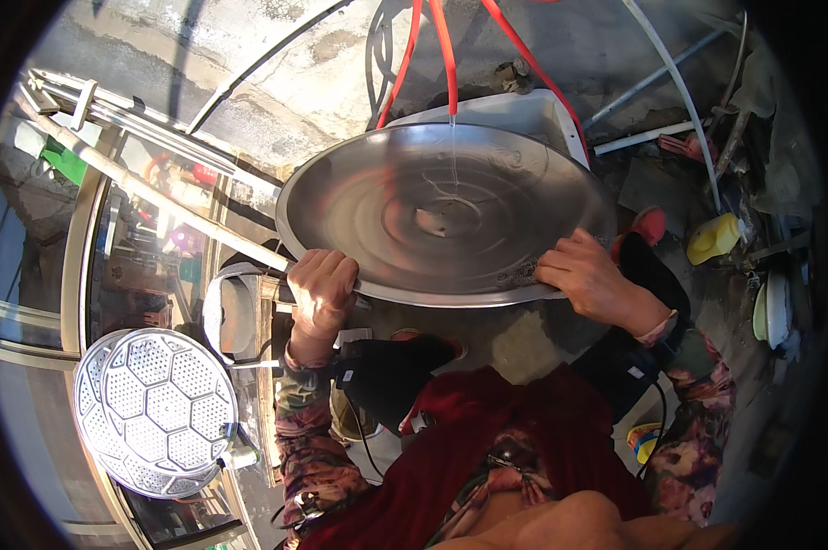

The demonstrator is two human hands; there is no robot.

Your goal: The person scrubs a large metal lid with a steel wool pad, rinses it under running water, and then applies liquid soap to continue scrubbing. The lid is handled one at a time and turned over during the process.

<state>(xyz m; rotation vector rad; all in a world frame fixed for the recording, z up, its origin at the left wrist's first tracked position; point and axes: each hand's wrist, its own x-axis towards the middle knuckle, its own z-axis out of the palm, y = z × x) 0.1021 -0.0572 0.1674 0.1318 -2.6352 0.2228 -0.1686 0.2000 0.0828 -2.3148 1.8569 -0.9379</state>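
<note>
A wide, shallow round stainless steel pan (pixel 359 227) tilts in front of me. At its near left rim, my left hand (pixel 323 282) grips the edge with curled fingers. My right hand (pixel 585 278) is closed at the near right rim. A dark, mesh-textured patch (pixel 517 273) shows beside its fingers; I cannot tell whether it is a scouring pad or a reflection. Water (pixel 453 155) runs from a red hose (pixel 449 75) into the pan and pools at the middle. Behind the far rim stands a white plastic tub (pixel 561 113), partly hidden by the pan.
Two perforated metal steamer trays (pixel 170 402) overlap at the left, near a glass window (pixel 156 261). A wooden pole (pixel 166 206) slants toward the pan. To the right lie a yellow plastic container (pixel 715 237) and a white pipe (pixel 647 137). A concrete wall (pixel 276 89) rises behind.
</note>
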